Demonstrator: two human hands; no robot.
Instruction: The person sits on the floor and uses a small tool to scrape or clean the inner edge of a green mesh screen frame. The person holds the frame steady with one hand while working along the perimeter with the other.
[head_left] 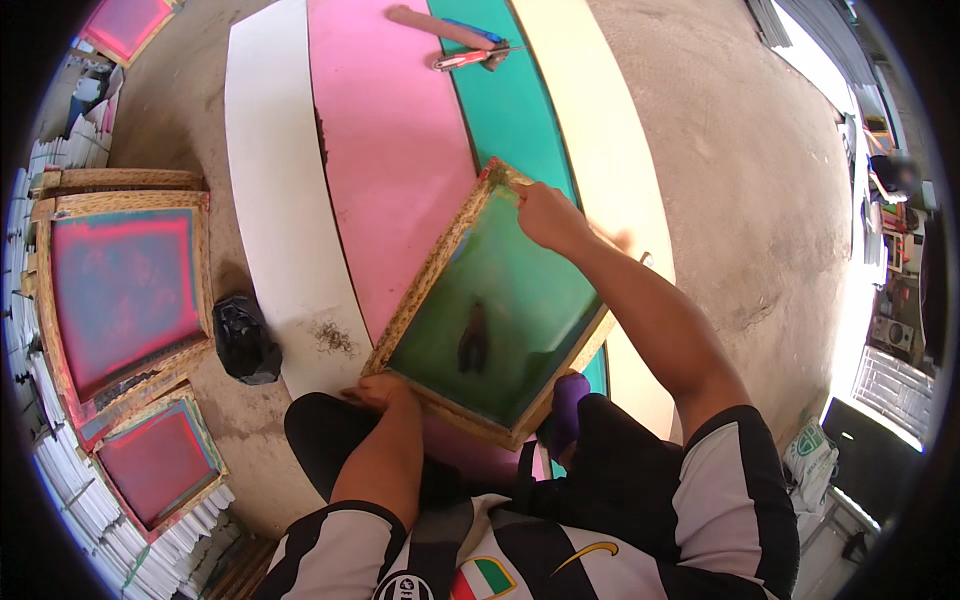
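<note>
A wooden-framed screen (428, 268) with see-through greenish mesh is tilted in front of me, above a striped tabletop. My left hand (382, 391) grips its near left corner, fingers partly hidden under the wood. My right hand (550, 218) is closed over the frame at its far corner, with the fingertips partly out of sight. A small dark elongated shape shows on or through the mesh; I cannot tell which. Beside the frame's near right corner, by my knee, is a purple thing (570, 398) of unclear kind.
Farther along the board (390, 110), with white, pink, green and cream stripes, lie a brown bar (440, 25) and a red-handled tool (462, 60). More framed screens (125, 290) and a black bag (246, 340) are at the left. A person (890, 178) is far right.
</note>
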